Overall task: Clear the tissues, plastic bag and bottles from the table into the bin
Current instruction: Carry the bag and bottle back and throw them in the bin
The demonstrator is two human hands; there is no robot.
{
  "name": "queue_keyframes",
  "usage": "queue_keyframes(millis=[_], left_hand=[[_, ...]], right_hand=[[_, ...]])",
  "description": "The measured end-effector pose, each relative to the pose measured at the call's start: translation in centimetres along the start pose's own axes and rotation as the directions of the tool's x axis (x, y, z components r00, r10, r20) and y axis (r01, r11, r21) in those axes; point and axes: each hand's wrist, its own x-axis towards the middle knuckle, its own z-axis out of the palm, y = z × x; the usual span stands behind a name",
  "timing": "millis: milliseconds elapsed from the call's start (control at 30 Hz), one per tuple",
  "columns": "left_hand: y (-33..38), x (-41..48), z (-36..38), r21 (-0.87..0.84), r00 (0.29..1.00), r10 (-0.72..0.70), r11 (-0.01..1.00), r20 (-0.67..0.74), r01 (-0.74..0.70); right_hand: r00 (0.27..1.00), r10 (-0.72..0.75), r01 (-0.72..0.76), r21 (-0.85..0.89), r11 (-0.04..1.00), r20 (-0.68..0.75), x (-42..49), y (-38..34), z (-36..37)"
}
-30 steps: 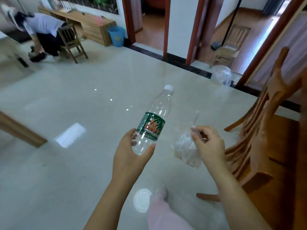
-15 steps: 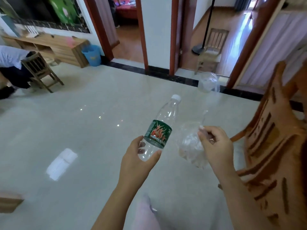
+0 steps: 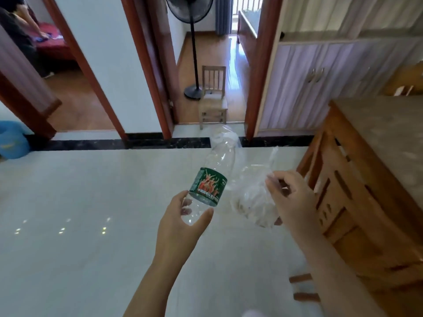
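**Both hands loaded, walking the rubbish toward a bin**

The left hand [image 3: 183, 221] was wrapped around the lower body of a clear plastic bottle with a green and red label [image 3: 209, 183], thumb on one side and fingers curled behind, a firm closed grip; the bottle tilted up and to the right at the centre of the frame, its neck hard to make out against what lay behind it. Just right of it, the right hand [image 3: 291, 202] pinched the gathered neck of a thin transparent plastic bag stuffed with crumpled white tissues [image 3: 254, 202], which hung beside the bottle.

Both loads were in the air above the pale glossy floor [image 3: 80, 225], off the wooden desk with a grey stone top [image 3: 389, 138] at the right edge of the frame. The step in hand looked like the carry. A clear plastic-lined bin holding white paper [image 3: 225, 138] appeared to stand ahead at the doorway, partly hidden behind the bottle; a blue plastic bin [image 3: 12, 139] sat at the far left. The next move probably called for walking up to one and releasing each hand over its mouth.
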Motion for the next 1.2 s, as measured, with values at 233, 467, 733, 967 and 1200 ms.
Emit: queue_keyframes(millis=[233, 467, 733, 967, 1200], left_hand=[[3.3, 14.6, 7.5, 0.021, 0.981, 0.058, 0.998, 0.185, -0.063], [11.4, 30.2, 16.8, -0.071, 0.976, 0.064, 0.996, 0.210, -0.050], [16.1, 42.0, 25.4, -0.053, 0.950, 0.118, 0.993, 0.289, -0.107], [18.6, 56.2, 33.1, -0.091, 0.898, 0.157, 0.987, 0.411, -0.131], [23.9, 70.2, 39.9, -0.080, 0.801, 0.203, 0.978, 0.563, -0.192]], right_hand=[[0.975, 0.103, -0.119, -0.071, 0.990, -0.195, 11.2, 6.5, 1.7], [0.956, 0.225, -0.232, -0.020, 0.972, -0.187, 24.5, 13.7, 1.0], [0.880, 0.388, -0.369, 0.118, 0.922, -0.276, 37.6, 20.9, 1.8], [0.833, 0.435, -0.431, 0.091, 0.898, -0.343, 49.7, 27.8, 4.7], [0.787, 0.392, -0.433, 0.026, 0.901, -0.477, 63.0, 33.4, 5.7]])
